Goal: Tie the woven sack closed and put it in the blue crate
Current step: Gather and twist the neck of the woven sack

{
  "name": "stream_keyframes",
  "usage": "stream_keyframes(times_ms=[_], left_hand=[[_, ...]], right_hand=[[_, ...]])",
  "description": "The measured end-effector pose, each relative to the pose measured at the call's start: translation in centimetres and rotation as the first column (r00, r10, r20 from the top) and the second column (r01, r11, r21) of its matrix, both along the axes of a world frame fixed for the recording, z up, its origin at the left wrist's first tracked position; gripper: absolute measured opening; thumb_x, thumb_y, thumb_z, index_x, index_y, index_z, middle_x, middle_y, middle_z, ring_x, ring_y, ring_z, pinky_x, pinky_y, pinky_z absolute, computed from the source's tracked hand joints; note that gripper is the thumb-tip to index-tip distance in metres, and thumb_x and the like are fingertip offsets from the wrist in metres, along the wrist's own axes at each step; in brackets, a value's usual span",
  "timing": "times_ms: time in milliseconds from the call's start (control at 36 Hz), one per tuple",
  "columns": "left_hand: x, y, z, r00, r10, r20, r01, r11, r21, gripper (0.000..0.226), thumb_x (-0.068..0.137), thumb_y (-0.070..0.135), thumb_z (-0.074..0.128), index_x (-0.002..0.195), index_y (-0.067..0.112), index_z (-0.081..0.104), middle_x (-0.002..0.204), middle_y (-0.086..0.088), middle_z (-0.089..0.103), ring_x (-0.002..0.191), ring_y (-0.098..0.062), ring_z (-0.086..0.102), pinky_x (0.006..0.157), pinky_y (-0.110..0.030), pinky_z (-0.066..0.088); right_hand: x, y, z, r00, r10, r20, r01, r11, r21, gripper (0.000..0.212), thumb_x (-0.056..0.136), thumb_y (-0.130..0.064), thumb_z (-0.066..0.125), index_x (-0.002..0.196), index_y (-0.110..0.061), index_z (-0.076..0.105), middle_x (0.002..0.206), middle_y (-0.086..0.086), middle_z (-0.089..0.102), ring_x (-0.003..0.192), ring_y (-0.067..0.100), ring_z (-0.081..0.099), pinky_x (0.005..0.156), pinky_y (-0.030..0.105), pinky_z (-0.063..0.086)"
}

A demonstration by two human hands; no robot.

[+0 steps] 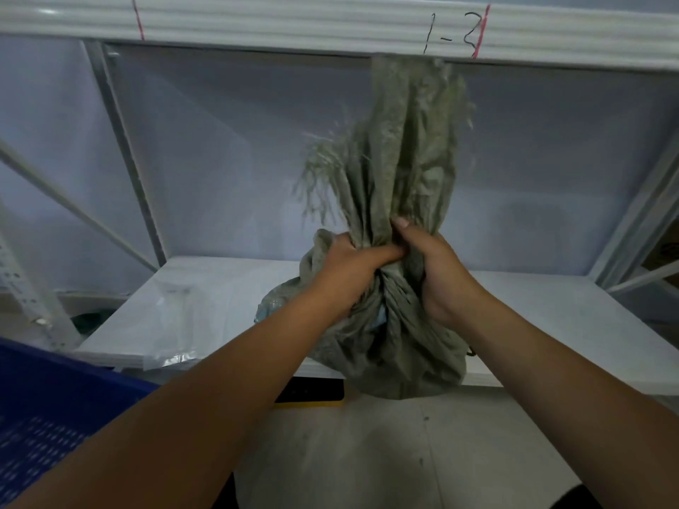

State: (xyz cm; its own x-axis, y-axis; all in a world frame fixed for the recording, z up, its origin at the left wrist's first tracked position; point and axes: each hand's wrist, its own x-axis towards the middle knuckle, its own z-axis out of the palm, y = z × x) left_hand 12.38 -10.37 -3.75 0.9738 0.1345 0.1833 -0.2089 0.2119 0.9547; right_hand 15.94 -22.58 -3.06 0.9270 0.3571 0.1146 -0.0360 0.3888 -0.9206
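- White metal racking fills the view, its upper beam (330, 23) at 12 o'clock hand-marked "1-3"; the work sits on the pale shelf (551, 325) below.
- Your left grip (349, 266) is clenched round the gathered neck of the woven sack (404, 361), apparently to keep the mouth choked while the knot is made.
- Your right grip (437, 273) is closed on the same neck from 3 o'clock, with its thumb up against the fabric. I judge it is cinching the fabric or working it round.
- Above both grips the loose top (404, 148) stands toward 12 o'clock, with frayed strands fanning to 10 o'clock. That is the slack left for tying.
- The sack's body rests on the shelf's front edge and bulges over it, so the shelf carries the weight and both grips are free to tie.
- No finished knot shows; tying looks under way.
- A clear plastic bag (172, 317) lies on the shelf at 9 o'clock.
- The blue crate (55, 398) waits at 8 o'clock, lower and well apart, ready for the sack once it is tied.
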Motion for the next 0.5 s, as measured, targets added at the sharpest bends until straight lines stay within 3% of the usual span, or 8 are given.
stream_keyframes(times_ms=[111, 194, 278, 333, 444, 500], left_hand=[[0.7, 0.3, -0.1, 0.992, 0.112, -0.063, -0.120, 0.981, -0.151, 0.056, 0.072, 0.012, 0.081, 0.125, 0.004, 0.064, 0.111, -0.016, 0.074, 0.100, -0.033, 0.073, 0.091, -0.051, 0.057], [0.8, 0.6, -0.2, 0.981, 0.150, -0.124, -0.174, 0.962, -0.212, 0.065, 0.064, 0.015, 0.081, 0.125, 0.002, 0.061, 0.106, -0.017, 0.075, 0.095, -0.033, 0.074, 0.083, -0.050, 0.060], [0.9, 1.0, -0.4, 0.978, 0.155, -0.137, -0.184, 0.955, -0.234, 0.045, 0.073, 0.011, 0.080, 0.116, 0.002, 0.069, 0.101, -0.015, 0.076, 0.092, -0.031, 0.075, 0.082, -0.045, 0.061], [0.9, 1.1, -0.5, 0.975, 0.169, -0.143, -0.200, 0.949, -0.243, 0.038, 0.076, 0.013, 0.080, 0.112, 0.003, 0.071, 0.099, -0.012, 0.077, 0.092, -0.027, 0.075, 0.086, -0.042, 0.060], [1.4, 1.1, -0.7, 0.975, 0.169, -0.146, -0.190, 0.970, -0.151, 0.074, 0.059, 0.037, 0.091, 0.123, 0.008, 0.066, 0.104, -0.006, 0.077, 0.096, -0.022, 0.074, 0.094, -0.041, 0.056], [1.4, 1.1, -0.6, 0.976, 0.145, -0.165, -0.153, 0.987, -0.037, 0.092, 0.049, 0.046, 0.093, 0.129, 0.011, 0.063, 0.109, -0.003, 0.076, 0.100, -0.019, 0.073, 0.098, -0.039, 0.054]], right_hand=[[-0.4, 0.8, -0.7, 0.994, 0.101, -0.045, -0.103, 0.994, -0.043, 0.074, 0.082, -0.037, 0.078, 0.144, -0.012, 0.047, 0.134, 0.016, 0.064, 0.121, 0.033, 0.064, 0.106, 0.050, 0.048], [-1.0, 1.1, -0.9, 0.989, 0.143, -0.025, -0.145, 0.980, -0.139, 0.061, 0.088, -0.024, 0.074, 0.143, -0.010, 0.049, 0.129, 0.015, 0.068, 0.117, 0.029, 0.067, 0.100, 0.044, 0.054], [-1.2, 0.7, -0.9, 0.976, 0.216, -0.010, -0.211, 0.938, -0.276, 0.047, 0.093, -0.013, 0.068, 0.138, -0.011, 0.056, 0.122, 0.012, 0.072, 0.112, 0.026, 0.070, 0.100, 0.043, 0.054], [-1.3, 0.7, -1.0, 0.961, 0.276, 0.020, -0.250, 0.898, -0.363, 0.048, 0.091, -0.008, 0.069, 0.137, -0.014, 0.057, 0.122, 0.008, 0.073, 0.113, 0.024, 0.069, 0.103, 0.044, 0.051], [-1.3, 1.3, -1.4, 0.950, 0.264, 0.165, -0.136, 0.829, -0.543, 0.057, 0.088, -0.003, 0.072, 0.139, -0.021, 0.055, 0.128, -0.002, 0.069, 0.118, 0.013, 0.065, 0.103, 0.033, 0.050], [-1.1, 1.6, -1.8, 0.933, 0.277, 0.230, -0.059, 0.748, -0.661, 0.060, 0.083, -0.004, 0.073, 0.139, -0.018, 0.056, 0.129, -0.001, 0.067, 0.121, 0.014, 0.063, 0.106, 0.036, 0.048]])
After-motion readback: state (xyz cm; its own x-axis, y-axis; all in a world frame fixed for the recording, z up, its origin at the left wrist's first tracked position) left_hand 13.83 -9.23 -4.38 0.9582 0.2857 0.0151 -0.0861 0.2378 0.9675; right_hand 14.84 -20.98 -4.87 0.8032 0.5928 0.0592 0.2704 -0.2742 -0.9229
